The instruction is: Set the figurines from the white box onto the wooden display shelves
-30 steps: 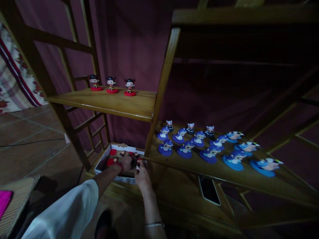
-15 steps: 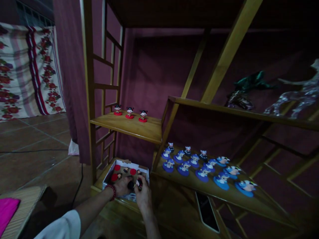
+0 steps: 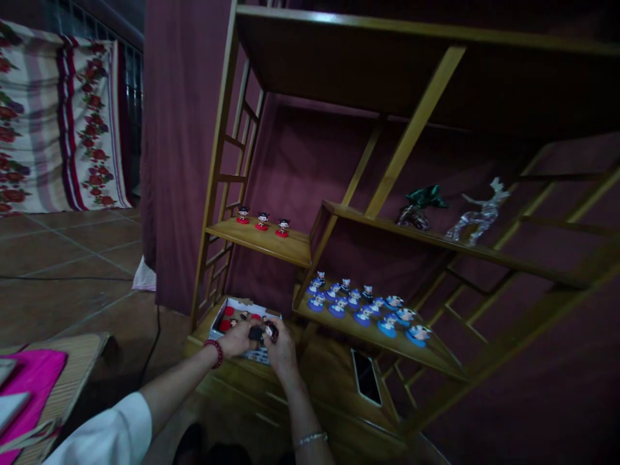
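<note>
Over the near side of an open cardboard box (image 3: 217, 328), my two hands are close together. My right hand (image 3: 283, 354) has its fingers around a small dark-haired figurine (image 3: 270, 332). In my left hand (image 3: 236, 340), which wears a red bead bracelet, is a dark, roundish base (image 3: 256, 332), right beside the figurine; whether the two pieces touch cannot be made out. Inside the box lie red discs (image 3: 228, 311) and a few small figurines (image 3: 244, 315). Up on the small shelf (image 3: 256, 240) stand three black-haired figurines (image 3: 262, 221) on red bases.
Rows of figurines on purple and blue bases (image 3: 338, 307) stand on the right shelf (image 3: 426, 358). A phone (image 3: 367, 376) lies below it. Higher up are a green ornament (image 3: 420, 206) and a clear deer ornament (image 3: 477, 216). A mat-topped table (image 3: 82, 361) with pink cloth (image 3: 46, 374) is at left.
My view has shifted, so more of the upper shelf and the left table shows. My hands have come slightly up from the box with the figurine and the dark base.
</note>
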Tool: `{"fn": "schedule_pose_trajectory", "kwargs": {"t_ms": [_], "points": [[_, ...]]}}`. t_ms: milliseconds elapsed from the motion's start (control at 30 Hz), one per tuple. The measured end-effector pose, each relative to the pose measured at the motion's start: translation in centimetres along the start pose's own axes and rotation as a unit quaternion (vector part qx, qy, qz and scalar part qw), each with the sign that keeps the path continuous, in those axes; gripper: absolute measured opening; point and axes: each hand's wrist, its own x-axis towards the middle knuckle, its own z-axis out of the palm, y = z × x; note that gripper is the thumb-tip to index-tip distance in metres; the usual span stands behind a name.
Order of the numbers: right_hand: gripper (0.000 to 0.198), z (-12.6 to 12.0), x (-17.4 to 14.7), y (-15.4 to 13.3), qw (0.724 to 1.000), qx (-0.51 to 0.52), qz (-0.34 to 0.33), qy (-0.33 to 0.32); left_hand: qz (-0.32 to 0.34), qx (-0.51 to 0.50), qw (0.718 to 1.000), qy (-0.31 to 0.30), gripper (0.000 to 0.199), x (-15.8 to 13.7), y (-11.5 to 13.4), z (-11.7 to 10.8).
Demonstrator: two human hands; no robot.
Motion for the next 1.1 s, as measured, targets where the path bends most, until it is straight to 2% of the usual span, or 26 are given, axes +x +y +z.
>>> {"fn": "schedule_pose_trajectory", "kwargs": {"t_ms": [67,200,400,667,933,1100], "points": [[0.036,-0.9,-0.3,-1.1,1.000,0.002,-0.006,-0.010,-0.005,-0.041,0.999,-0.005,0.051,-1.1,1.1,0.1],[0.040,-2.4,-0.7,-2.9,1.000,-0.006,0.007,-0.026,0.004,-0.107,0.994,0.027,0.056,-2.8,2.6,0.1],[0.043,-3.4,-0.9,-3.9,0.999,0.024,0.016,-0.030,0.016,-0.199,0.979,0.039,0.059,-4.6,4.0,0.4],[0.040,-3.9,-1.5,-5.0,0.993,0.110,0.007,-0.028,0.028,-0.230,0.970,0.072,0.062,-6.6,6.1,0.7],[0.043,-5.2,-2.4,-7.8,0.963,0.256,0.030,-0.082,0.059,-0.278,0.954,0.096,0.052,-8.8,8.3,0.8],[0.043,-6.2,-2.7,-9.3,0.951,0.285,0.047,-0.106,0.057,-0.301,0.947,0.092,0.051,-9.8,9.0,1.0]]}}
